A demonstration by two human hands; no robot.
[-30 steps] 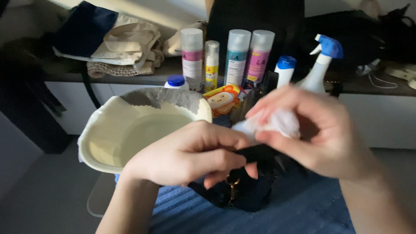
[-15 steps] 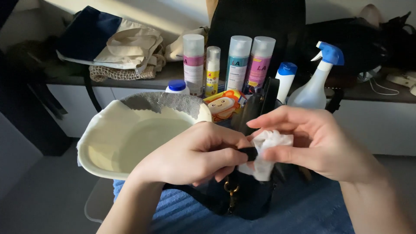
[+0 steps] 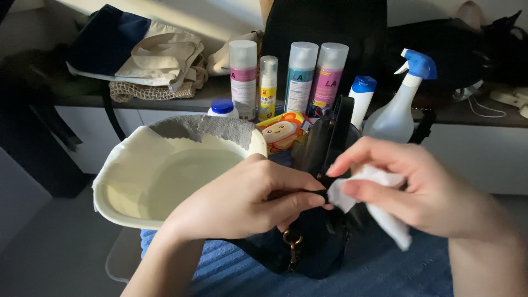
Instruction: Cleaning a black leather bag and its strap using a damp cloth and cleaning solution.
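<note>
The left hand (image 3: 242,201) pinched a narrow black strap (image 3: 308,193) of the black bag (image 3: 313,242) between thumb and fingertips. The right hand (image 3: 423,190) gripped a white wipe (image 3: 379,206), its folded edge pressed against the strap just beside the left fingertips, above the blue towel (image 3: 385,269).

Looks like a home setup, improvised cleaning corner in a living space. Evidence: low dark surface (image 3: 165,102) over white cabinet fronts (image 3: 484,154), loaded with household care products: a row of spray cans (image 3: 301,77), a trigger spray bottle (image 3: 399,104), and a small blue-capped tub (image 3: 223,107). Folded cloth tote bags (image 3: 137,52) piled at the back. Cream plastic basin (image 3: 165,176) with a grey cloth over its rim, blue towel (image 3: 385,269) spread underneath. Dim room light, nothing industrial.
</note>
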